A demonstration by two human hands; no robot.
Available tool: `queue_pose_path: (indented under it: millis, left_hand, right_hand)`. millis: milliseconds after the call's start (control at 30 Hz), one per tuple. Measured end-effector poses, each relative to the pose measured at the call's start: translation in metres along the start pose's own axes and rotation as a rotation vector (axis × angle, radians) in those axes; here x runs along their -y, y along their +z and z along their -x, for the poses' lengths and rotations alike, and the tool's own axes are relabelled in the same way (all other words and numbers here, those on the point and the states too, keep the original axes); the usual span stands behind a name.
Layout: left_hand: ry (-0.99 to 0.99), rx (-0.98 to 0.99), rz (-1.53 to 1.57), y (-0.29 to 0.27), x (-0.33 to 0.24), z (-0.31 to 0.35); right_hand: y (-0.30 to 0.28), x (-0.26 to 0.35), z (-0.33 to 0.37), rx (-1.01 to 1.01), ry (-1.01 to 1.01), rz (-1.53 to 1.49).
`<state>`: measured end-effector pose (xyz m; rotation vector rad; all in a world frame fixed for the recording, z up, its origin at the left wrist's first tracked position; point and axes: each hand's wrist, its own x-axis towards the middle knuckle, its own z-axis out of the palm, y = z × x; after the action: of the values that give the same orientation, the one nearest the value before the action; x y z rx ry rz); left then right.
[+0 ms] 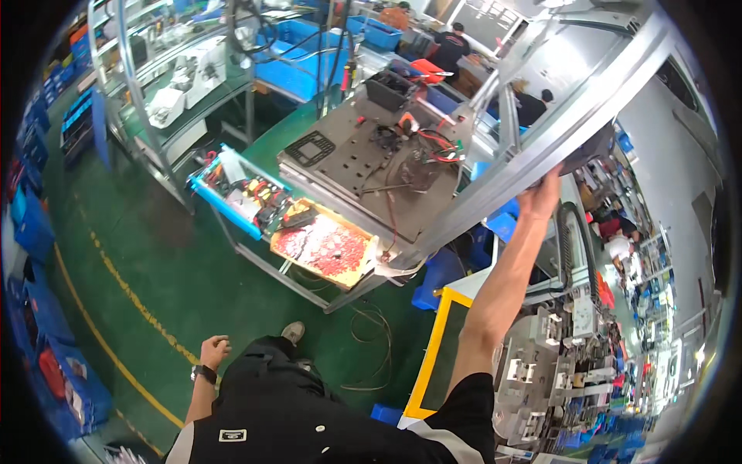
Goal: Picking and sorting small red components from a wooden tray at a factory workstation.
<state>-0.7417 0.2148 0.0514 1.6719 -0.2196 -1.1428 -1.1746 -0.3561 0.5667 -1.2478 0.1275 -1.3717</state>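
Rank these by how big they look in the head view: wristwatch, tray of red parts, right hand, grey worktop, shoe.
1. Grey worktop
2. Tray of red parts
3. Right hand
Wristwatch and shoe are smallest, too alike to rank.

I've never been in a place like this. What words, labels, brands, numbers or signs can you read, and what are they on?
None can be read clearly.
Small patch on the black garment: marks too small to read.
Bright panel at the back: too blurred to tell whether it carries writing.
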Motion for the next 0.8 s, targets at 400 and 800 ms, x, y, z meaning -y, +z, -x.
queue_pose_path:
  millis: [400, 800]
  left_hand:
    - [0.060, -0.152, 0.118, 0.019, -0.051, 0.016]
    - [0.011, 0.219, 0.104, 0.050, -0.117, -0.056]
  right_hand:
    - [-0.016, 0.001, -0.038, 0.056, 0.173, 0.003]
    - [0.001, 0.007, -0.029, -0.109, 0.090, 0.383]
